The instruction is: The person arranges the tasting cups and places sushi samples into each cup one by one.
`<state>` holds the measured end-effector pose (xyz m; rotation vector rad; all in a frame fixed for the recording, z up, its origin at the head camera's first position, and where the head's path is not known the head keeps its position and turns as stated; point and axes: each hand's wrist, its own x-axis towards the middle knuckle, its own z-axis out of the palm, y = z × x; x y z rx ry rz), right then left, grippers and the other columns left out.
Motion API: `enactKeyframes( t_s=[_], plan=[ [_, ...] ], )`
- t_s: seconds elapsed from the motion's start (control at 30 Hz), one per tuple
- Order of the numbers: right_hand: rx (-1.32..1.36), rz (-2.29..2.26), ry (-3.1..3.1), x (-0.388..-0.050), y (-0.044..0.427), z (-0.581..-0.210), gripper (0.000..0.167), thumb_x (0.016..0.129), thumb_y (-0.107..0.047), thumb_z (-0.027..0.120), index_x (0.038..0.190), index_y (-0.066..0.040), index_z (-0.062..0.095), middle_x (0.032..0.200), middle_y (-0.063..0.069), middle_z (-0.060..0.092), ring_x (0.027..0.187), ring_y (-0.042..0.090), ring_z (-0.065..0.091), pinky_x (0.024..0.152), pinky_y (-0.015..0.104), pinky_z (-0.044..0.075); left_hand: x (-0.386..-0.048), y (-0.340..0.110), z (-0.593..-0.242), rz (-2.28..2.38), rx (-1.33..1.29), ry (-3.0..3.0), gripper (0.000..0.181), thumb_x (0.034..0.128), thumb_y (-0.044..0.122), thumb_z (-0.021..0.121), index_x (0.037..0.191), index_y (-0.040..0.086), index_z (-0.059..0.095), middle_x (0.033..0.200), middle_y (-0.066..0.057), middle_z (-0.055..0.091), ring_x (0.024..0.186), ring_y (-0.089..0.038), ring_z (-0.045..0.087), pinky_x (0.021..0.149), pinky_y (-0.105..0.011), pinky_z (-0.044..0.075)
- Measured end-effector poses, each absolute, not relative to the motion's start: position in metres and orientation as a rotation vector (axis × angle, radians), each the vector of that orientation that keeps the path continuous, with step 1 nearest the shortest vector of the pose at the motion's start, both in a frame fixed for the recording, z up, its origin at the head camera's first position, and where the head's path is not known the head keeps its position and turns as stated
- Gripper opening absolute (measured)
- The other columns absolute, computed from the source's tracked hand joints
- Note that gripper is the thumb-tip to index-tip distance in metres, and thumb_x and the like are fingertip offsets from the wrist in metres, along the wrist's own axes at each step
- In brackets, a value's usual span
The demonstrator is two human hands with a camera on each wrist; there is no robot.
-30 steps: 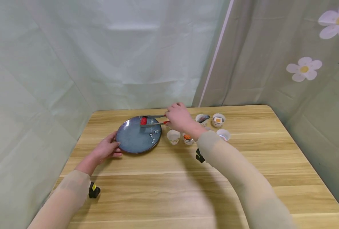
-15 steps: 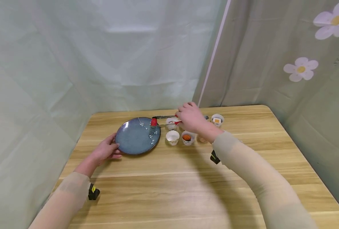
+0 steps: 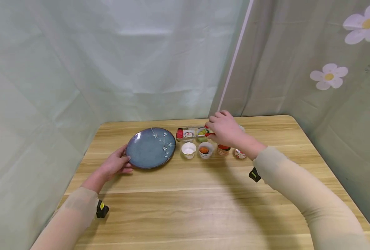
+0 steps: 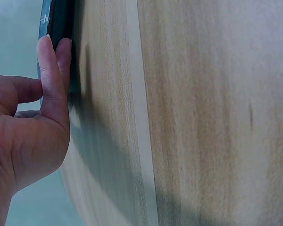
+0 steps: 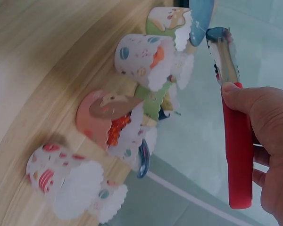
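My left hand (image 3: 117, 162) holds the near-left rim of a round blue plate (image 3: 148, 149) with a white blossom pattern, thumb on the edge and fingers at its underside. In the left wrist view, fingers (image 4: 54, 80) lie along the plate's dark side. My right hand (image 3: 225, 130) grips red-handled tongs (image 5: 237, 146) above the back cups. Between the tong tips is a small red roll-shaped food piece (image 3: 180, 133), right of the plate. Below the tongs stand a cup (image 3: 188, 139) with a pale round piece and a green cup (image 3: 202, 139) with yellowish food.
In the front row stand a white cup (image 3: 189, 147) with nothing seen inside, a cup with an orange piece (image 3: 204, 150), a pink cup (image 3: 223, 152) with red food and a red-patterned cup (image 3: 240, 154). My right arm partly hides the back row. A curtain (image 3: 160, 69) hangs behind the table.
My right hand has moved right with the tongs, carrying the red piece from over the plate to beside the back cups. The left hand and the plate have stayed put.
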<state>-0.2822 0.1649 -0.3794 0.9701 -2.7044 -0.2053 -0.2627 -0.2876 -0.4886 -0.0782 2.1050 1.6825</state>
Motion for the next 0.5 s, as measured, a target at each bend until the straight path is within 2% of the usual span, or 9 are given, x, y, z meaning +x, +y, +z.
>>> enactKeyframes(
  t_s=[0.5],
  plan=[
    [1.076, -0.273, -2.620, -0.272, 0.190, -0.380, 0.042, 0.084, -0.037, 0.085, 0.115, -0.011, 0.074, 0.110, 0.007, 0.069, 0.107, 0.032, 0.059, 0.108, 0.054, 0.039, -0.262, -0.292, -0.488, 1.684, -0.075, 2.099, 0.069, 0.1111, 0.006, 0.035, 0.164, 0.011, -0.010, 0.164, -0.026, 0.009, 0.090, -0.018, 0.061, 0.083, -0.039, 0.062]
  ],
)
